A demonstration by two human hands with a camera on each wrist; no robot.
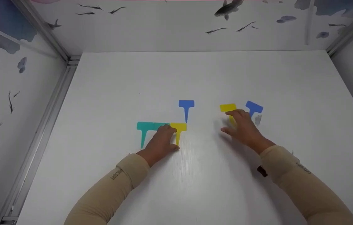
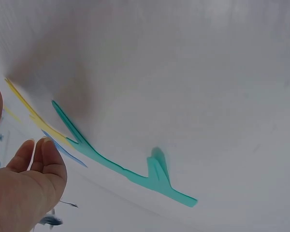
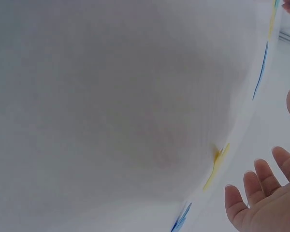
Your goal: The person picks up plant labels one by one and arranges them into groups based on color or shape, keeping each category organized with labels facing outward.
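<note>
My left hand (image 1: 162,141) is over a row of flat T-shaped plant labels, its fingers spread apart from the thumb. Those fingers overlap a teal label (image 1: 160,126) and the edge of a yellow label (image 1: 181,127), whose stem tip is by the thumb; contact cannot be made out. Another teal label (image 1: 145,126) joins the row's left end. My right hand (image 1: 244,129) hovers, fingers apart, at a second yellow label (image 1: 227,107) and partly covers its stem. In the right wrist view, that hand's fingers (image 3: 266,176) hold nothing.
A blue label (image 1: 186,103) lies above the row, stem pointing down. Another blue label (image 1: 254,107) lies tilted beyond the right hand, beside a small grey mark (image 1: 258,119). Patterned panels (image 1: 164,34) border the white table (image 1: 132,72).
</note>
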